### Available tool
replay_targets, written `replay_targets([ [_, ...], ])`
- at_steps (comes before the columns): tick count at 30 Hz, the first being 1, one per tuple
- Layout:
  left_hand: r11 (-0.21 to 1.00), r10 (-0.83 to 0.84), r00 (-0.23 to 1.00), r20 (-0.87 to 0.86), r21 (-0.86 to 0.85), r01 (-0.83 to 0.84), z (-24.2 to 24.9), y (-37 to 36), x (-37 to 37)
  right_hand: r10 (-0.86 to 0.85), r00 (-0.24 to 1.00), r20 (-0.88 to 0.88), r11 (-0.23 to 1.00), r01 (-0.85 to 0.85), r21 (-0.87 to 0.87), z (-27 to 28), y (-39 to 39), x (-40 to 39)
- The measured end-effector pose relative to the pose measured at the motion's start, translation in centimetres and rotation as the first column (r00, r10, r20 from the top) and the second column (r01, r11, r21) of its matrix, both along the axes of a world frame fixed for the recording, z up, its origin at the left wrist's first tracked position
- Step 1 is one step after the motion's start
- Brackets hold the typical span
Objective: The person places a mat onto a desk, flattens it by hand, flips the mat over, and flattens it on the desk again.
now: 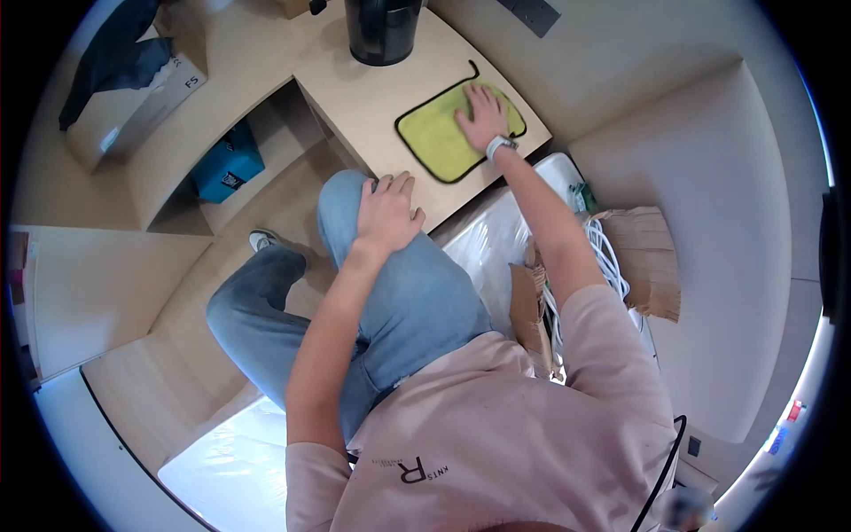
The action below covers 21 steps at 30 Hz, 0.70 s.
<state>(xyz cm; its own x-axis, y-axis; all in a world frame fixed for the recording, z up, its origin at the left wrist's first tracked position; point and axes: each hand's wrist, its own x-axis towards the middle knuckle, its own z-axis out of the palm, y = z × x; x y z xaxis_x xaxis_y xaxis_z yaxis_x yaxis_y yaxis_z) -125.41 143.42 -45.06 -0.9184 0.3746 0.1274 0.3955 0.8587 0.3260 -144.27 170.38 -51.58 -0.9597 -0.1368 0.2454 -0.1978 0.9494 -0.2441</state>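
Note:
A yellow-green cleaning cloth (432,140) with black edging lies spread on the light wooden tabletop (355,97). My right hand (485,117) rests flat on the cloth's right part, its fingers spread and pointing away from me. A watch with a pale band (501,145) is on that wrist. My left hand (387,213) lies open on my raised knee, beside the near edge of the tabletop, holding nothing. The fingers of both hands show; the cloth under my right palm is hidden.
A black bin-like container (383,35) stands at the tabletop's far edge. To the left are a blue-green box (228,164) on a shelf and a cardboard box (133,115) with dark fabric. Torn cardboard (640,257) and white cables (605,257) lie by my right arm.

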Motion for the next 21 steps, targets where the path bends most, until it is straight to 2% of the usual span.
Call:
replay_targets([
  [2, 0.998, 0.042, 0.996, 0.082, 0.032, -0.045, 0.7, 0.5, -0.2, -0.011, 1.0, -0.014, 1.0, 0.011, 0.015, -0.6, 2.1, -2.7],
  [6, 0.999, 0.038, 0.993, 0.112, 0.019, -0.04, 1.0, 0.5, -0.5, -0.078, 0.996, -0.031, 0.995, 0.08, 0.066, -0.4, 1.9, -3.1],
  [8, 0.993, 0.06, 0.971, 0.231, 0.087, -0.082, 1.4, 0.5, -0.6, -0.083, 0.996, -0.028, 0.994, 0.085, 0.073, 0.2, 1.8, -2.9],
  [11, 0.988, 0.043, 0.969, 0.245, 0.136, -0.078, 1.6, 0.2, -0.5, -0.099, 0.995, -0.012, 0.991, 0.099, 0.094, 0.3, 1.6, -2.7],
  [13, 0.989, 0.017, 0.984, 0.179, 0.145, -0.043, 1.2, -0.1, -0.4, -0.119, 0.993, -0.006, 0.987, 0.119, 0.112, 0.7, 1.5, -2.3],
  [15, 0.989, -0.022, 0.993, 0.119, 0.147, 0.005, 0.5, -0.4, 0.0, -0.441, 0.897, 0.015, 0.896, 0.439, 0.058, 0.8, 0.5, -1.2],
  [17, 0.949, 0.072, 0.996, -0.053, 0.31, -0.052, -0.8, -0.3, 0.2, -0.45, 0.893, -0.002, 0.89, 0.449, 0.078, -0.4, 0.9, -1.6],
  [18, 0.948, 0.071, 0.996, -0.053, 0.313, -0.051, -1.0, -0.4, 0.3, -0.447, 0.894, -0.016, 0.89, 0.446, 0.094, -1.1, 1.0, -1.8],
  [20, 0.886, 0.107, 0.994, -0.004, 0.455, -0.094, -0.4, -0.7, 0.5, -0.43, 0.903, -0.002, 0.899, 0.429, 0.094, -1.2, 1.1, -1.6],
  [21, 0.883, 0.113, 0.994, 0.002, 0.458, -0.102, -0.2, -0.8, 0.6, -0.375, 0.927, -0.007, 0.922, 0.373, 0.103, -1.4, 1.5, -1.2],
])
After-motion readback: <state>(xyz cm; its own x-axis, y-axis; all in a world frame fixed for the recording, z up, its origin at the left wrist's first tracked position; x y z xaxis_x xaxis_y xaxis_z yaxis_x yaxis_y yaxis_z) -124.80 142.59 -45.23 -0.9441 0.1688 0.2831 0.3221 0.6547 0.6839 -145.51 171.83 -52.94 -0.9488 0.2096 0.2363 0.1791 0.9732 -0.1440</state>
